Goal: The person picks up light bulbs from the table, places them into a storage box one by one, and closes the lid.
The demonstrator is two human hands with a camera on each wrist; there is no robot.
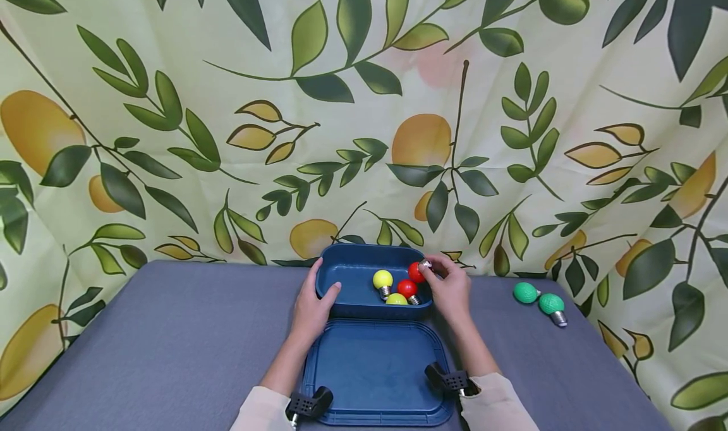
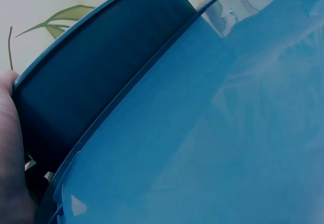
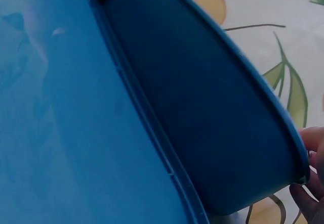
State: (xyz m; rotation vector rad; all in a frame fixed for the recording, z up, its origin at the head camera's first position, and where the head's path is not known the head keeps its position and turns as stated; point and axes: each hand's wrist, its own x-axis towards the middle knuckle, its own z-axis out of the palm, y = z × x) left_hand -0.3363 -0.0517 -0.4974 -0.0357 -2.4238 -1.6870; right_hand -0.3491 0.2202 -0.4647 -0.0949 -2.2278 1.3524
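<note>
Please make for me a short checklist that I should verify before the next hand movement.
1. Box steadied: ok; the left hand grips its left side.
2. Red bulb held: ok; the right hand pinches it near its metal base.
3. Box open: ok; the lid lies in front of it.
4. Room inside: ok; the left part looks bare.
5. Green bulbs inside: not ok; both lie on the table, to the right.
6. Bulbs undamaged: cannot tell.
</note>
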